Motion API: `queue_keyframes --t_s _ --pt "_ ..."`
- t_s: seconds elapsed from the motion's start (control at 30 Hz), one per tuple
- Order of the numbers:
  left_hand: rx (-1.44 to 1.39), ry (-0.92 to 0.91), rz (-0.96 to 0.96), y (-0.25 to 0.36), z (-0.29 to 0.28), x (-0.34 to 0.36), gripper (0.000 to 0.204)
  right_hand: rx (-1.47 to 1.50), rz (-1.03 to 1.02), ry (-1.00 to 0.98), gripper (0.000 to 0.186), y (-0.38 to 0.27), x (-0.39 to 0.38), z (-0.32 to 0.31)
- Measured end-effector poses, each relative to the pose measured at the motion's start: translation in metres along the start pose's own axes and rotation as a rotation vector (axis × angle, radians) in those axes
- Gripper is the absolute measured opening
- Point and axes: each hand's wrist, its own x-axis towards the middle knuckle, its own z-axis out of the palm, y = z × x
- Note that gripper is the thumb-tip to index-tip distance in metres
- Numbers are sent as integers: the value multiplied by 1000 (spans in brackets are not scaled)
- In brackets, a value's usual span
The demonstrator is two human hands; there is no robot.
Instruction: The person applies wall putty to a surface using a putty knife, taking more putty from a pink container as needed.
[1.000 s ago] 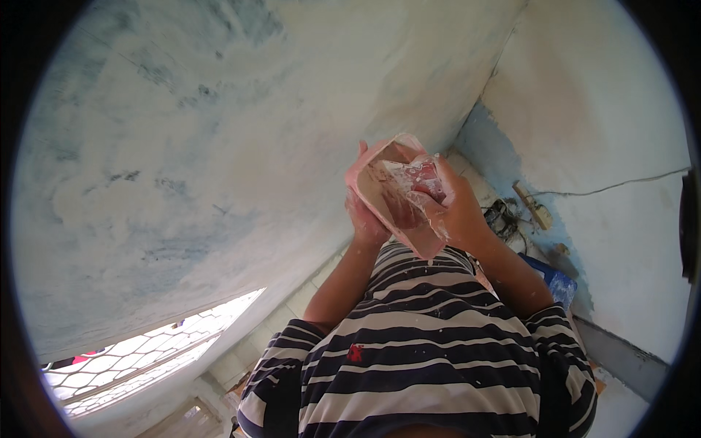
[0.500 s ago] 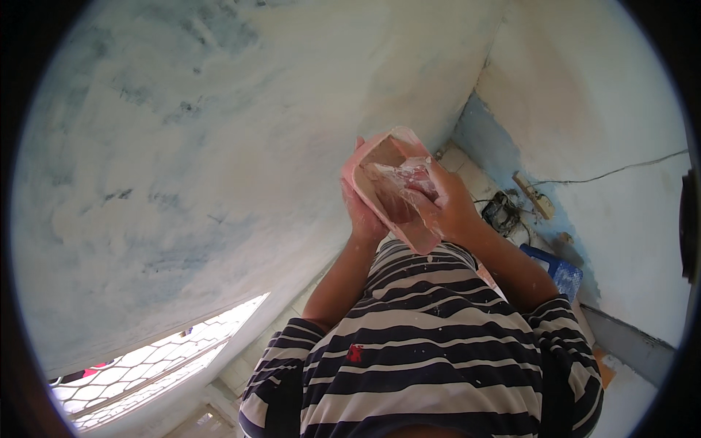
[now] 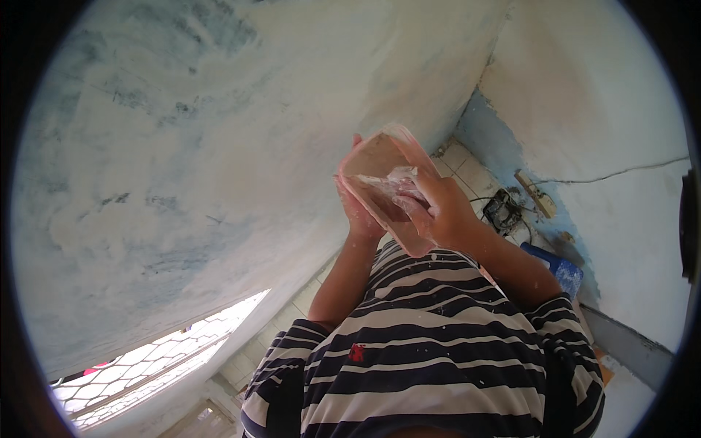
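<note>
Cupping a pink container (image 3: pixel 413 242) with the left hand (image 3: pixel 358 215), curled around the left wall and apparently supporting from beneath (underside hidden, so impossible to tell exactly how). Tilted, open face up toward the head, in front of the striped shirt (image 3: pixel 423 328), with long axis slanting from far left to near right. Reaching over the right-hand rim and into the hollow with the right hand (image 3: pixel 449 212), closed rather than spread, with thumb and fingers pinched around a white-smeared flat piece (image 3: pixel 401 175). Lying leftward from those fingertips, across the container's long axis rather than along it, with the far edge close to the left rim, hence toward the left hand. Nearest to the right hand all the same, being in its pinch; separated from the left hand by the left wall. Hard to tell, through smears and blur, whether touching the inner floor or just above it. Beyond, well apart on the right, a black tangle of wires (image 3: pixel 504 212) and a blue container (image 3: pixel 561 271).
</note>
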Motion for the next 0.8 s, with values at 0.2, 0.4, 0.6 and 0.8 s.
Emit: queue_keyframes --t_s 0.2,0.4,0.6,0.8 --pt "44 -5 -30 10 -9 2 77 -47 60 28 19 3 2 2" --pt "39 -1 -98 11 -3 1 83 29 -167 63 18 6 1 7" --pt "158 19 -79 5 1 1 79 12 56 87 20 12 0 -1" --pt "75 -3 -142 9 5 0 78 -65 58 -100 18 11 2 -5"
